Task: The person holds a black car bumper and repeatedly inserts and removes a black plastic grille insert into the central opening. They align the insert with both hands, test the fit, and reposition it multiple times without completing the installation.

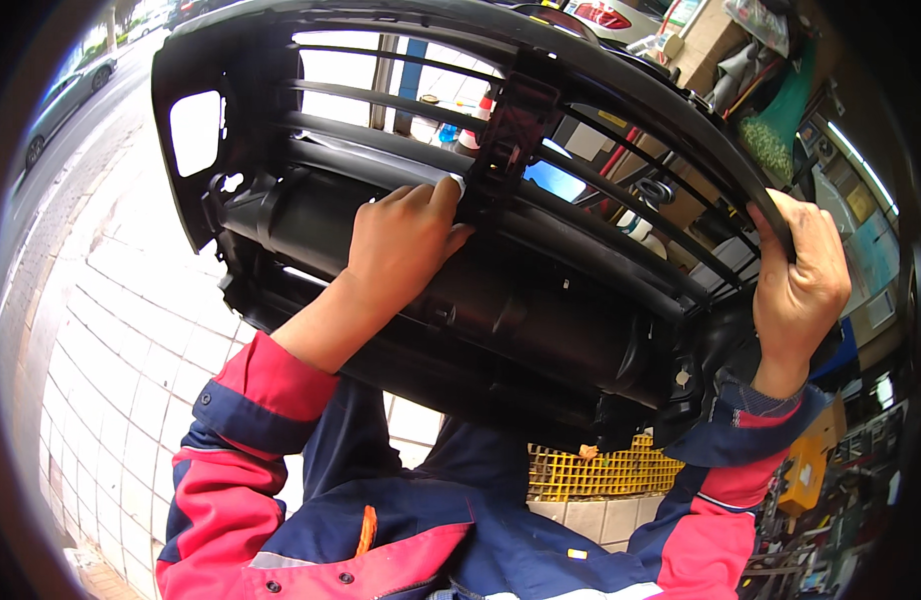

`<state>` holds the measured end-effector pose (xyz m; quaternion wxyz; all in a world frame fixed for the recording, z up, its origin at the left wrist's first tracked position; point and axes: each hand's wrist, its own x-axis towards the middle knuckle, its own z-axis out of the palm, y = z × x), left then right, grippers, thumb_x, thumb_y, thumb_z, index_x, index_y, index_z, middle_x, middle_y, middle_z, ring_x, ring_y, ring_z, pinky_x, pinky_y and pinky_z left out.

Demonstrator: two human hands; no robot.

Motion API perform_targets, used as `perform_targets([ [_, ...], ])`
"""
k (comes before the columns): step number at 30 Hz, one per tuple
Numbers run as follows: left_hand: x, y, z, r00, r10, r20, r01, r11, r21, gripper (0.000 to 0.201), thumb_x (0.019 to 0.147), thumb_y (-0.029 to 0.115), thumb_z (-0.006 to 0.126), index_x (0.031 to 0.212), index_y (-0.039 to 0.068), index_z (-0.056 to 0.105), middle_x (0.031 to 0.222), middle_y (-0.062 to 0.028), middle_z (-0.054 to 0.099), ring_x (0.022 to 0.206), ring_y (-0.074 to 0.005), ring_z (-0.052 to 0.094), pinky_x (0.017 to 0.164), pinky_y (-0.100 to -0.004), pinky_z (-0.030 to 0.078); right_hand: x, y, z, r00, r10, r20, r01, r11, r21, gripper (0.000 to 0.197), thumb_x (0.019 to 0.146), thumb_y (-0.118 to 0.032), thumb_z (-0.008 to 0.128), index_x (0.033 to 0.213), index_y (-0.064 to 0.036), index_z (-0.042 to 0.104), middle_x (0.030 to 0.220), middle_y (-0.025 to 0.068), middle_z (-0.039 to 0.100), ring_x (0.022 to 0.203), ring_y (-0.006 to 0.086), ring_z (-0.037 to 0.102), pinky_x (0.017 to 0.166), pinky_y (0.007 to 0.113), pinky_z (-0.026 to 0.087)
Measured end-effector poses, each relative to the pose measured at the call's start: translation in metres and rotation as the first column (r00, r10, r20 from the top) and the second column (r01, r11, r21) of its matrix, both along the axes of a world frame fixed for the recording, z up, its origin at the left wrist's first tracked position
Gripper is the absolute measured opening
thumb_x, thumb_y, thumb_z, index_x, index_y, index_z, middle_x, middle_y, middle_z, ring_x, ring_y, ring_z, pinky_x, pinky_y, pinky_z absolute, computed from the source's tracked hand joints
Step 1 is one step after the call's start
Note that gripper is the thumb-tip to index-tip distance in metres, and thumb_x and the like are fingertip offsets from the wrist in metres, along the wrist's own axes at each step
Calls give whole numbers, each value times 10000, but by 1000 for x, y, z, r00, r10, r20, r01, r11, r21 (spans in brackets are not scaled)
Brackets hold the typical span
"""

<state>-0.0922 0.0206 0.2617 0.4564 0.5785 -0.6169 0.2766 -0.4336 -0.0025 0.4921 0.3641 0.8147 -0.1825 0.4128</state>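
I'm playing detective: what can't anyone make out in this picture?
All in the head view:
White bit by the left hand: too small.
Upper part of yellow grating: hidden behind black car bumper.
White car: cut off by the upper edge.
Contents of green mesh bag: too small.

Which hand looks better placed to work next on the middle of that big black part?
Probably the left hand: its fingers are beside the central bracket of the black slatted part, while the right hand grips the outer right edge.
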Motion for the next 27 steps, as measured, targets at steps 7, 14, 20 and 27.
perform_targets([
  [7,2,-6,-5,996,43,84,-46,998,37,474,923,310,983,1178,104,641,860,-32,730,807,-269,810,660,-400,620,5,-2,2,999,-41,-10,41,999,-5,194,985,26,885,1170,-31,872,1029,103,830,953,272,775,906,356,612],
  [14,2,-2,-9,993,79,92,-83,996,37,451,948,322,961,1190,109,645,885,-23,730,823,-231,815,647,-381,613,5,-4,2,998,-58,-14,58,998,-16,202,997,28,882,1190,-29,871,1044,107,835,961,265,780,909,354,611],
  [20,2,2,-14,999,-37,40,39,998,-52,346,970,247,893,1180,103,658,904,-37,714,860,-235,787,678,-403,613,4,-5,-1,998,-61,-9,61,998,-8,214,1008,52,862,1207,-25,870,1041,100,833,949,253,771,900,354,608],
  [27,6,20,-23,986,-113,121,115,993,-13,559,945,105,725,1503,89,727,1064,-85,681,965,-281,729,799,-424,619,6,-9,-4,999,-33,2,33,999,22,248,1002,110,842,1215,-15,865,1042,94,829,943,238,761,898,345,605],
])
